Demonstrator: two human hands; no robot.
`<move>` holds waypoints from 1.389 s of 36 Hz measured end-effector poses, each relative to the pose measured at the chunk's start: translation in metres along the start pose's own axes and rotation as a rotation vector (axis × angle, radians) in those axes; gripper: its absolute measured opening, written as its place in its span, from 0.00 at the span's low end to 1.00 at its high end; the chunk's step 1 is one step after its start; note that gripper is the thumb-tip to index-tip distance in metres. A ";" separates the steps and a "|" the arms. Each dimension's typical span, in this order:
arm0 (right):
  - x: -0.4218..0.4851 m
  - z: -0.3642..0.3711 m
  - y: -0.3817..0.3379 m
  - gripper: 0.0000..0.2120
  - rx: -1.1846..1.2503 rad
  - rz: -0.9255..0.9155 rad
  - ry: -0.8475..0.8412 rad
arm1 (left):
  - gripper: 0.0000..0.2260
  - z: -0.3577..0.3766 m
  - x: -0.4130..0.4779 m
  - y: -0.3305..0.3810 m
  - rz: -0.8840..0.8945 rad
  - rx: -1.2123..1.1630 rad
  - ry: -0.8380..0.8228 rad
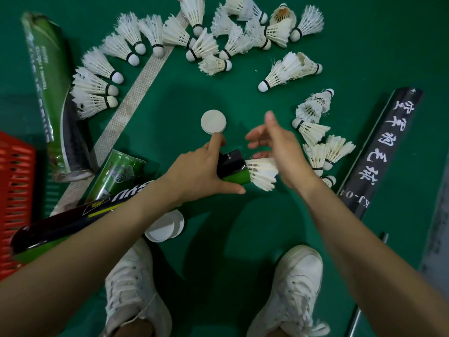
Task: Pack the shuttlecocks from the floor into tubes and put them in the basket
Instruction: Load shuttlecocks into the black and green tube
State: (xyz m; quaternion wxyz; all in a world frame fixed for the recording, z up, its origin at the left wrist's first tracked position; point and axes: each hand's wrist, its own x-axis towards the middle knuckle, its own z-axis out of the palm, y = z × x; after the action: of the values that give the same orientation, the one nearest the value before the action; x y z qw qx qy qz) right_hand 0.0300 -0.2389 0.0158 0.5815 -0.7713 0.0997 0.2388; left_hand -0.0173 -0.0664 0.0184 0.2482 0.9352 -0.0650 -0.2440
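Observation:
My left hand [199,169] grips a long black and green tube [233,167] near its open end. A white shuttlecock [262,172] sticks feathers-out from that mouth. My right hand [274,149] hovers just over the feathers with its fingers spread and relaxed, holding nothing. A round white cap [213,122] lies on the green floor just beyond my left fingers. Several white shuttlecocks [194,42] lie scattered across the far floor, and a smaller group [315,142] lies to the right of my right hand. The red basket [14,190] stands at the left edge.
A crumpled green tube [48,93] and a short green tube [116,173] lie at the left beside a white court line [136,93]. A black tube with white lettering [384,147] lies at the right. More white caps [165,227] lie near my white shoes [136,293].

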 end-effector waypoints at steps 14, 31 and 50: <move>-0.001 0.034 0.003 0.25 0.705 0.160 0.182 | 0.39 0.011 0.003 0.012 0.088 0.106 0.037; -0.029 -0.066 0.078 0.25 -1.412 0.196 -0.085 | 0.40 0.036 0.022 0.014 0.093 0.243 -0.074; -0.001 -0.029 0.033 0.13 0.145 -0.043 0.279 | 0.36 -0.002 0.006 0.002 -0.037 0.133 0.123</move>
State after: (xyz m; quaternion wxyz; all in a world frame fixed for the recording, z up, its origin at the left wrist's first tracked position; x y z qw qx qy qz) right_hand 0.0218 -0.2765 -0.0055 0.6214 -0.7547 0.1800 0.1091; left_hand -0.0113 -0.0689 0.0188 0.1847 0.9638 -0.0484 -0.1858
